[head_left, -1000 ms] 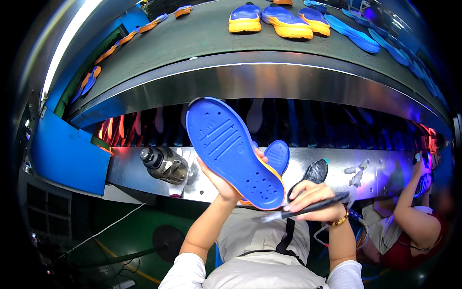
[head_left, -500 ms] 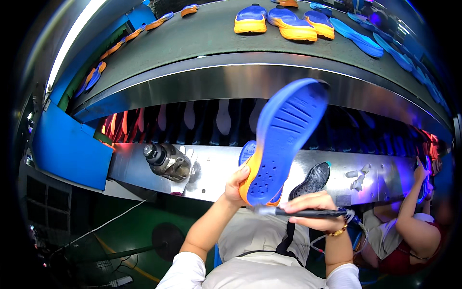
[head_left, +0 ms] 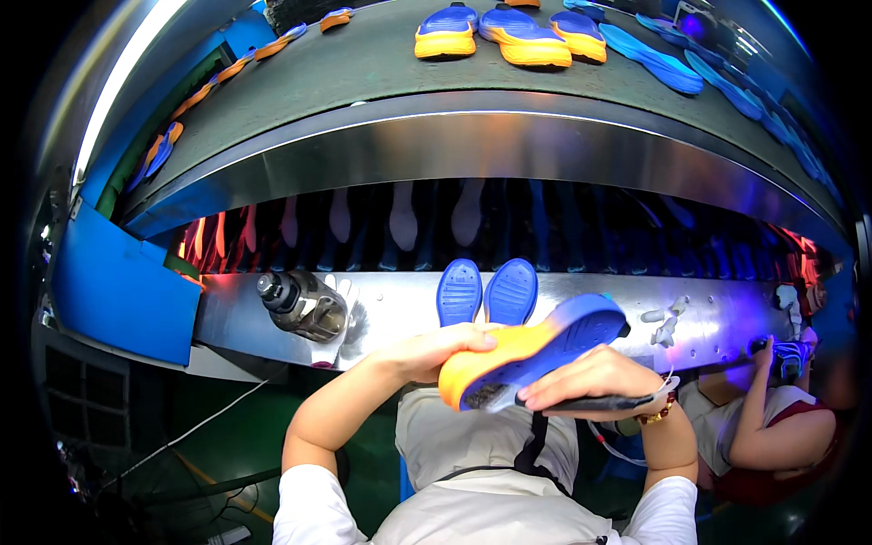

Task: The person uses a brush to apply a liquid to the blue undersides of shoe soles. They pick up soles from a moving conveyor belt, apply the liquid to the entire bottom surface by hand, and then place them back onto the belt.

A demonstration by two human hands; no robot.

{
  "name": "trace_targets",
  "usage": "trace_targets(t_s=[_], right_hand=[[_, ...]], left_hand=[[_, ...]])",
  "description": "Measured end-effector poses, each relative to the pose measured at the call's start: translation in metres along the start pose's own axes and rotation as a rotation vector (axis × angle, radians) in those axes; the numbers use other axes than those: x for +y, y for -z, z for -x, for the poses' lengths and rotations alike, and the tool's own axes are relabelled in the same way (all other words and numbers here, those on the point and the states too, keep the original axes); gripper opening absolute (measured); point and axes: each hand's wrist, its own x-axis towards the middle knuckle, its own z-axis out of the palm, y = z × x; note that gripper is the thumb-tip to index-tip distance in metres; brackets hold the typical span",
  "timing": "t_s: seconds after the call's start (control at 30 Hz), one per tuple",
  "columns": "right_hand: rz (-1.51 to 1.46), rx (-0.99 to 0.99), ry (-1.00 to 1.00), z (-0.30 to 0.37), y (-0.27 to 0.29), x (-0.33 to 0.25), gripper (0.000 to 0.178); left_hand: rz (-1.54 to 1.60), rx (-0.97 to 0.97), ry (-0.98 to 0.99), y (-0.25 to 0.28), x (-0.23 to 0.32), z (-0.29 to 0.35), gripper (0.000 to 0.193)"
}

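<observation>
My left hand [head_left: 434,350] grips the heel end of an orange and blue shoe sole [head_left: 536,350], held on its side in front of my chest. My right hand [head_left: 586,374] rests against the sole's lower edge and holds a thin dark brush-like tool [head_left: 607,401]. Two blue soles [head_left: 486,292] lie side by side on the steel shelf [head_left: 581,313] just beyond my hands.
A dark water bottle [head_left: 304,304] lies on the shelf at the left. Above, a grey conveyor belt [head_left: 363,64] carries several blue and orange soles [head_left: 509,25]. More soles stand in the dark slot beneath it. Another person [head_left: 772,427] works at the right. A blue panel [head_left: 118,291] stands at the left.
The sole has gone from face-up, to raised on end, to lowered on its side with the orange edge toward me. My right hand has closed in against it.
</observation>
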Motion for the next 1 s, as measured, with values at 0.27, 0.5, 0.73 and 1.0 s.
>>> trace_targets(t_s=[0.27,0.5,0.73,1.0], right_hand=[[0.124,0.072,-0.014,0.017,0.01,0.006,0.02],[0.12,0.318,0.025,0.023,0.006,0.01,0.026],[0.134,0.247,0.012,0.026,-0.007,-0.002,0.022],[0.126,0.687,-0.162,-0.011,-0.026,0.061,0.017]], left_hand=[[-0.001,0.051,-0.003,0.003,0.003,0.014,0.057],[0.185,0.115,-0.131,0.015,-0.005,0.025,0.064],[0.347,0.189,-0.306,0.032,-0.012,0.035,0.066],[0.599,0.159,-0.566,0.043,-0.064,-0.061,0.092]])
